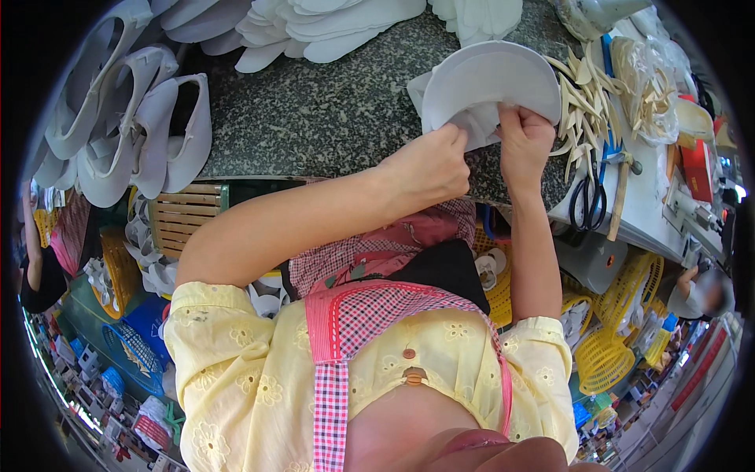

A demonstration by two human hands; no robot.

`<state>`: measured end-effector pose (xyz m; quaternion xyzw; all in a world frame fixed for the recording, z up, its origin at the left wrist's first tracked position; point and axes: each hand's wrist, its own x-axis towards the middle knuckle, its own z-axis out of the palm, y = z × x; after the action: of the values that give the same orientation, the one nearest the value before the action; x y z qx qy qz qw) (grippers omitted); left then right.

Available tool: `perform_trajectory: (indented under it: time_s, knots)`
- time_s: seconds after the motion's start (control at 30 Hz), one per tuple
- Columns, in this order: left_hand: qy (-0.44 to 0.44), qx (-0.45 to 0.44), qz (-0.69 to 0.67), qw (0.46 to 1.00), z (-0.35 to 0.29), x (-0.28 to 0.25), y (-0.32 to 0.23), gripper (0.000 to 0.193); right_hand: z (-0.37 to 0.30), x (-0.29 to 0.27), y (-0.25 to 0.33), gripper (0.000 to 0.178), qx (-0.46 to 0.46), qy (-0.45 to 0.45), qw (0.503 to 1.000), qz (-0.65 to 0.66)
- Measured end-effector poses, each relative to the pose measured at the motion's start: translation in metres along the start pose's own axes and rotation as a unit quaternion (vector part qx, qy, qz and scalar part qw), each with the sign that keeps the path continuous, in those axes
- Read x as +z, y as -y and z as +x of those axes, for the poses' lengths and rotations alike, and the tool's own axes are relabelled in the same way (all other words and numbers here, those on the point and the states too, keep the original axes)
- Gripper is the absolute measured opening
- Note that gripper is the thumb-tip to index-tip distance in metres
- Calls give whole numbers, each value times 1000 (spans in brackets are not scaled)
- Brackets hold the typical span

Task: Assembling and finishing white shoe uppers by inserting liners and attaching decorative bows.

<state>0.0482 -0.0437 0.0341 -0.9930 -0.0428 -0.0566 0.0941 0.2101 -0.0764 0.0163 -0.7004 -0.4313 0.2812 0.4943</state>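
Note:
A white shoe upper (pixel 491 75) is held over the speckled stone tabletop (pixel 314 118), its smooth rounded side facing away from me. The fingers of my left hand (pixel 432 161) are closed on its near edge. Beside it, my right hand (pixel 525 141) pinches the same edge, thumb up against the white lining. The fingertips of both hands are partly hidden by the folded material. Close to the right of the upper lies a heap of cream curved strips (pixel 582 106). Several white shoe uppers (pixel 134 126) stand in a cluster at the far left.
White sole-shaped pieces (pixel 322 27) are stacked along the back. At the right edge lie black-handled scissors (pixel 588 203), a wooden-handled hammer (pixel 619 200) and a plastic bag (pixel 645 79) of strips. Yellow baskets (pixel 604 362) and a slatted wooden rack (pixel 186 216) are below table height. Other people are at both sides.

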Motion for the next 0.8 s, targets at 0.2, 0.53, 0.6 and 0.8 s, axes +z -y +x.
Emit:
perform_trajectory:
  time_s: [0.2,0.53,0.6,0.8]
  knots:
    - [-16,-39,16,999,-3,-1,-1,16,-17,-5,3,22,-252,112,948,-156]
    - [-21,-69,-39,997,-10,4,2,19,-22,1,-13,41,-445,101,844,-280]
    - [-32,-68,-21,997,-14,5,2,21,-23,2,-15,42,-455,105,829,-308]
    - [-56,-92,22,994,-21,7,-3,26,-23,1,-15,38,-464,122,809,-341]
